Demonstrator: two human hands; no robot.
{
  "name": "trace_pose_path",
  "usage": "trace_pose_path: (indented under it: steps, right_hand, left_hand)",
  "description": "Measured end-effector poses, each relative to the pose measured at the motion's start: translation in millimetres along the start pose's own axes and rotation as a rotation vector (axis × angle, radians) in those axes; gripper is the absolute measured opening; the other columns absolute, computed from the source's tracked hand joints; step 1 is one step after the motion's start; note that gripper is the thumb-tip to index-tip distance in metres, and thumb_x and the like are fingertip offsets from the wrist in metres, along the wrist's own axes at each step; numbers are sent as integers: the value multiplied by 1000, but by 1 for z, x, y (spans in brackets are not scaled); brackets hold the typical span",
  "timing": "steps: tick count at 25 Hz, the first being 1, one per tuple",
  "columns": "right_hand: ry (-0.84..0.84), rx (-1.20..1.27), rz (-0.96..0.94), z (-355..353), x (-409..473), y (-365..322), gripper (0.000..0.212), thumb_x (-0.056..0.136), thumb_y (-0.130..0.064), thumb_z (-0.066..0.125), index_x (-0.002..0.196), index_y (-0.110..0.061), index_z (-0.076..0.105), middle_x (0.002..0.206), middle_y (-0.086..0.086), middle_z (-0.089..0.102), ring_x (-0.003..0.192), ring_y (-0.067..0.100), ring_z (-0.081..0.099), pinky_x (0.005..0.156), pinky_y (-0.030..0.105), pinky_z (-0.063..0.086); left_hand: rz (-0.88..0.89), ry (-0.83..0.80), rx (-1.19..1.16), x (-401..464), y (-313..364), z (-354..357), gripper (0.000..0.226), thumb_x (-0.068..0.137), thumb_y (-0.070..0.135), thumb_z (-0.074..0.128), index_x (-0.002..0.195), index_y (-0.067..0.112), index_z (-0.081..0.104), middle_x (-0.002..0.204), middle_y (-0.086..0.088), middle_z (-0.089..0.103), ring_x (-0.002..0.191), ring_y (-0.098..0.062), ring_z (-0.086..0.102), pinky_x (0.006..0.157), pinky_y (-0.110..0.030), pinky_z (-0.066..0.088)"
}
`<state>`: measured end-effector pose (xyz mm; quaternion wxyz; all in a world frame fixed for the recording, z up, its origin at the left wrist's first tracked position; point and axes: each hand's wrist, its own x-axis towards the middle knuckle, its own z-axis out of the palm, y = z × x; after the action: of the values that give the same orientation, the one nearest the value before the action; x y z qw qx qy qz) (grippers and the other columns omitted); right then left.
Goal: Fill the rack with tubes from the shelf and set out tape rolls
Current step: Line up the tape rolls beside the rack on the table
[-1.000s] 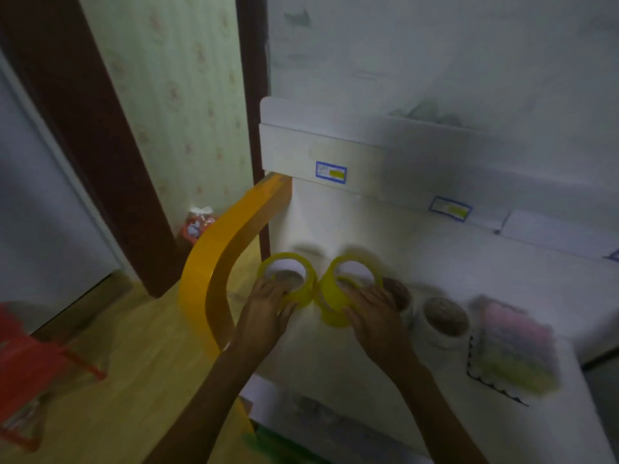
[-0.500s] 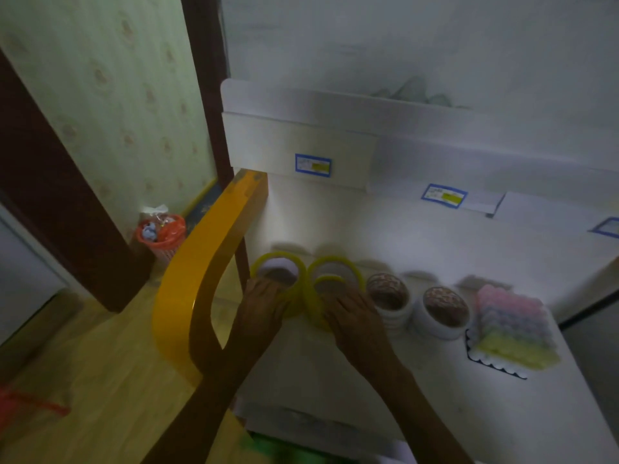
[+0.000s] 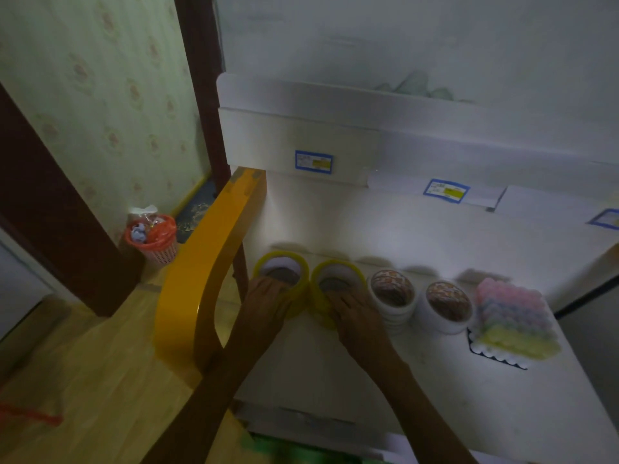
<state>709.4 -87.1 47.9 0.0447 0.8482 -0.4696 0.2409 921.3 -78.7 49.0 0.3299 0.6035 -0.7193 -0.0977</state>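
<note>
Two yellow tape rolls lie flat side by side at the left end of the white shelf surface (image 3: pixel 368 370). My left hand (image 3: pixel 268 296) rests on the near rim of the left yellow tape roll (image 3: pixel 280 262). The right yellow tape roll (image 3: pixel 338 267) sits under my right hand (image 3: pixel 348 306), which grips its near side. To their right stand two stacks of white patterned tape rolls (image 3: pixel 391 289) (image 3: pixel 448 304). A rack of pastel-capped tubes (image 3: pixel 514 316) stands at the right.
A curved yellow board (image 3: pixel 204 276) edges the shelf on the left. Above the surface runs a white shelf front with blue labels (image 3: pixel 314 161). On the wooden floor stands a red basket (image 3: pixel 152 237) by a dark door frame.
Both hands have lowered the two yellow rolls from a tilted, lifted pose to lying flat on the shelf surface. The camera has shifted, so the scene sits further right.
</note>
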Motion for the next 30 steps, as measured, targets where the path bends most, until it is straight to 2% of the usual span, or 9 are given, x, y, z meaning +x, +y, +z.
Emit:
trace_pose_path:
  steps: [4,7,11,14,16,18,22,27,30]
  right_hand:
    - [-25,-24,13,-2,0,4,43,67,-4,75,109,-11,64,93,6,64,91,29,59,81,33,41]
    - [-38,10,25,-4,0,-1,43,69,-5,74,110,-11,63,93,5,62,92,29,59,84,32,38]
    - [-36,60,-2,-14,-3,-4,50,77,-10,66,125,-12,56,111,7,62,104,30,57,93,34,37]
    - [17,129,37,-32,-14,-3,54,78,-12,65,130,-15,51,127,8,58,118,26,51,99,34,35]
    - [95,136,72,-45,-29,3,45,83,-12,65,127,-12,55,126,9,59,115,26,53,98,34,39]
    - [171,121,119,-56,-51,15,41,86,-13,62,127,-11,56,123,10,62,114,25,55,97,36,42]
    - [237,163,384,-74,-99,50,46,88,-25,55,131,-9,52,127,13,59,121,25,51,100,42,41]
    - [275,374,657,-89,-121,80,69,81,-22,64,143,-11,35,142,8,42,133,21,37,110,41,34]
    - [315,482,645,-95,-123,86,78,82,-19,69,146,-30,25,149,-15,32,138,6,29,114,29,29]
  left_hand:
    - [67,30,35,3,-4,3,56,93,53,34,109,6,60,109,-10,60,103,-24,50,92,-35,38]
    - [284,150,38,6,-12,10,36,103,37,29,102,9,52,100,-6,50,92,-29,54,87,-40,35]
    - [325,100,200,10,-21,16,19,93,23,50,97,11,64,93,-12,62,93,-34,58,79,-44,40]
    - [242,43,207,13,-6,11,35,86,34,59,111,10,66,110,-9,62,109,-34,55,92,-47,41]
    - [241,62,184,12,16,9,50,79,35,64,115,2,62,115,-15,60,113,-38,53,99,-54,37]
    - [273,115,127,7,43,10,49,76,28,66,116,-1,59,114,-19,58,110,-42,53,98,-56,37]
    - [254,112,-94,-4,92,28,55,75,24,73,123,2,57,127,-16,54,122,-35,48,104,-49,36]
    - [243,-35,-154,-9,137,66,75,76,42,58,140,5,42,145,-14,43,136,-28,35,110,-41,31]
    - [200,-70,-181,-15,159,85,84,78,46,60,148,9,32,156,-10,26,145,-24,21,117,-27,18]
